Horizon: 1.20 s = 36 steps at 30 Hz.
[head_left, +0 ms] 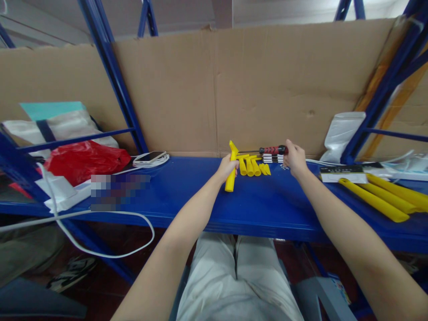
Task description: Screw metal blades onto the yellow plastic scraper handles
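My left hand (228, 167) is closed around a yellow plastic handle-like piece (230, 183), held upright over the blue table (187, 189). In my right hand (294, 157) is a screwdriver (271, 150) with a red and black grip, lying level and pointing left. Its shaft reaches the upper part of the yellow piece; whether the tip sits in a screw is too small to tell. Between my hands, several yellow plastic parts (249, 166) lie in a row on the table. A small stack of white and black pieces (272, 158) is just behind the screwdriver.
Long yellow tubes (374, 199) and a white packet (343, 174) lie at the right. A phone (152, 156) rests on a coiled white cable at the left, near a red plastic bag (87, 161). Cardboard (261, 84) stands along the back between blue posts.
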Motion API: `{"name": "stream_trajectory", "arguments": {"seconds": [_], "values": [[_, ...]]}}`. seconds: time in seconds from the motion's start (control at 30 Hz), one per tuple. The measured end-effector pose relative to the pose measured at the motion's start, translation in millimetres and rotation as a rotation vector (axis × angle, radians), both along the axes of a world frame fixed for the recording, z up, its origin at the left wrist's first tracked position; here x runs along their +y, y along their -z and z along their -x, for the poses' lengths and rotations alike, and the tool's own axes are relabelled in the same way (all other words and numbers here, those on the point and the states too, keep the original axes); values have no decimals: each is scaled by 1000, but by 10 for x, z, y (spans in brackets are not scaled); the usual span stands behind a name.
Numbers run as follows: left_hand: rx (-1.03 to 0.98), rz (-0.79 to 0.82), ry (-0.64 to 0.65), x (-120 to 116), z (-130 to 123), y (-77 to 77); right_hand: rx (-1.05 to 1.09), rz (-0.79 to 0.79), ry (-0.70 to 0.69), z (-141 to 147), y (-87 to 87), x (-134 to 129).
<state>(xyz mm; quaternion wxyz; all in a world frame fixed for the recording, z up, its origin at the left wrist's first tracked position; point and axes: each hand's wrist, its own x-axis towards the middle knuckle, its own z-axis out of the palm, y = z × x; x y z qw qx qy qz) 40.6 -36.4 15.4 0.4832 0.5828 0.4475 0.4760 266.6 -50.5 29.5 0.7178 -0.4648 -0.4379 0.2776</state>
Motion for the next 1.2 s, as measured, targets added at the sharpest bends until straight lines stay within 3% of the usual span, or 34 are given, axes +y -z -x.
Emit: {"name": "stream_trajectory", "arguments": {"seconds": [0.43, 0.6, 1.2], "values": [[16, -5, 14, -22, -14, -15, 40, -14, -11, -4, -39, -10], [-10, -4, 13, -20, -14, -19, 76, 44, 45, 57, -109, -57], [-24, -9, 10, -12, -10, -6, 44, 43, 27, 46, -75, -71]]}}
